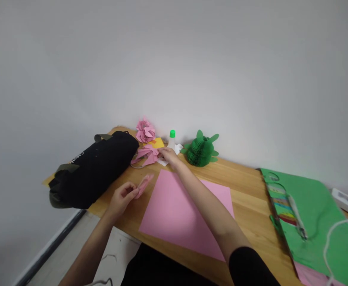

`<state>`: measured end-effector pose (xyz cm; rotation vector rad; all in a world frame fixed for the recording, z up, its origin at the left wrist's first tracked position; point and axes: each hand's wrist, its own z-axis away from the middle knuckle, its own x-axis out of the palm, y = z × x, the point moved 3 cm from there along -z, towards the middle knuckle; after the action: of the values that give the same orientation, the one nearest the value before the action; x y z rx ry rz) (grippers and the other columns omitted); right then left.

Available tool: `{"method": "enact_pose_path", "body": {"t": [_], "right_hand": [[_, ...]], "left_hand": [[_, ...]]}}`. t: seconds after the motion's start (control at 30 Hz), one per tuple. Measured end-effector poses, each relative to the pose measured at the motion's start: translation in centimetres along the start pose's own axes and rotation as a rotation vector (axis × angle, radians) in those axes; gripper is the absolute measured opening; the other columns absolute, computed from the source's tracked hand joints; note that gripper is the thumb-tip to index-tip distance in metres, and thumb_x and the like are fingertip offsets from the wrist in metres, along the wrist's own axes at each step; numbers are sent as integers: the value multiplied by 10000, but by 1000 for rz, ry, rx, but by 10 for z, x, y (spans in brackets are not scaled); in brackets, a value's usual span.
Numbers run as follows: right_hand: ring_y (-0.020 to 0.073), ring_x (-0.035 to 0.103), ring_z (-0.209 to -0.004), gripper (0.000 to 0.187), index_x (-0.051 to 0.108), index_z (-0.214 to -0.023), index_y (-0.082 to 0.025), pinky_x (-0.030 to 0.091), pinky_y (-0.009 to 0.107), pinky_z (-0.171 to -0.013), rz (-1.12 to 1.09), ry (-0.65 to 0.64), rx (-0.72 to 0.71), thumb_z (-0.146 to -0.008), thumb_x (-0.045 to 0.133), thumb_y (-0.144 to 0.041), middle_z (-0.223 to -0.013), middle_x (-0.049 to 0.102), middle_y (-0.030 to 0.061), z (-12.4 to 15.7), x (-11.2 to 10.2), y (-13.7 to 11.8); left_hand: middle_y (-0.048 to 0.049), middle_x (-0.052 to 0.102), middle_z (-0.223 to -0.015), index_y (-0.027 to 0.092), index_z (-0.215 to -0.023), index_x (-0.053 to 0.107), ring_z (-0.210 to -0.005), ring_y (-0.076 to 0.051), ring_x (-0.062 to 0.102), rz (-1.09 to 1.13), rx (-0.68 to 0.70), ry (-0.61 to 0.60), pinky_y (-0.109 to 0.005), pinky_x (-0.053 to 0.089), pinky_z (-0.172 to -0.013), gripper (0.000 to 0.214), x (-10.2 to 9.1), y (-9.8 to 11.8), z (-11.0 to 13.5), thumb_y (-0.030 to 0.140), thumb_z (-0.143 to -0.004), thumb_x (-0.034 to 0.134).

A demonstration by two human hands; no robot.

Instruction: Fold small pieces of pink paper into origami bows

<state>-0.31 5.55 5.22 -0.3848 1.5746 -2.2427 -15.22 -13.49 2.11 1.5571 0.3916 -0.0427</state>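
Note:
My left hand [122, 197] pinches a small folded pink paper piece [143, 184] above the wooden table [248, 186], just left of a large pink paper sheet [185, 212]. My right hand [169, 155] reaches far across the sheet, fingers curled down onto another folded pink paper piece [148, 154] and a scrap of white paper near the wall. A glue bottle with a green cap [172, 139] stands just behind that hand. Whether the right fingers grip anything is unclear.
A black bag [96, 169] lies at the table's left end. A pink paper flower [145, 130] and a green paper honeycomb figure [201, 150] sit by the wall. Green paper sheets [316, 214], a pen, a white cable and a white box lie on the right.

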Motion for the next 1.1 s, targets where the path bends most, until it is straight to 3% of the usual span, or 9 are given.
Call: {"method": "enact_pose_path", "body": {"t": [0.23, 0.4, 0.53, 0.77, 0.93, 1.1], "right_hand": [[238, 658, -1098, 360, 600, -1273, -171, 578, 457, -919, 89, 45, -41, -965, 623, -356, -1288, 633, 106, 5, -5, 3], [255, 657, -1102, 358, 614, -1255, -164, 577, 456, -920, 96, 72, -37, -960, 628, -366, -1279, 638, 93, 43, -29, 17], [228, 669, -1060, 355, 604, -1260, -164, 587, 441, -891, 14, 58, -12, -966, 621, -362, -1252, 646, 101, 91, -57, 35], [227, 671, -1053, 360, 603, -1261, -163, 590, 437, -882, -198, 168, -25, -966, 621, -368, -1248, 648, 101, 159, -109, 67], [234, 666, -1074, 364, 601, -1268, -167, 587, 447, -897, -271, 256, -80, -962, 626, -363, -1266, 641, 102, 179, -130, 81], [232, 667, -1068, 358, 603, -1263, -168, 589, 442, -892, -259, 294, -138, -962, 627, -361, -1260, 643, 100, 182, -130, 91]], "left_hand": [[35, 560, -669, 139, -717, 562, -602, -100, 551, -55, 75, -51, -247, 491, -596, 360, 8, 8, -1, 404, -945, 647], [29, 574, -691, 133, -765, 585, -623, -105, 576, -130, 135, -93, -258, 520, -617, 330, 24, 15, -13, 394, -963, 627], [8, 618, -761, 123, -874, 626, -657, -113, 606, -227, 232, -160, -269, 542, -633, 280, 54, 30, -30, 381, -979, 608], [-59, 676, -1005, 130, -1031, 651, -916, -190, 661, -429, 537, -338, -396, 568, -843, 275, 132, 77, -48, 393, -950, 642], [-98, 678, -1059, 157, -1109, 627, -1051, -276, 633, -464, 709, -382, -459, 522, -925, 345, 171, 97, -45, 337, -834, 733], [-152, 667, -1206, 167, -1239, 584, -1139, -329, 617, -486, 769, -364, -494, 501, -974, 493, 184, 95, -38, 376, -823, 742]]}}
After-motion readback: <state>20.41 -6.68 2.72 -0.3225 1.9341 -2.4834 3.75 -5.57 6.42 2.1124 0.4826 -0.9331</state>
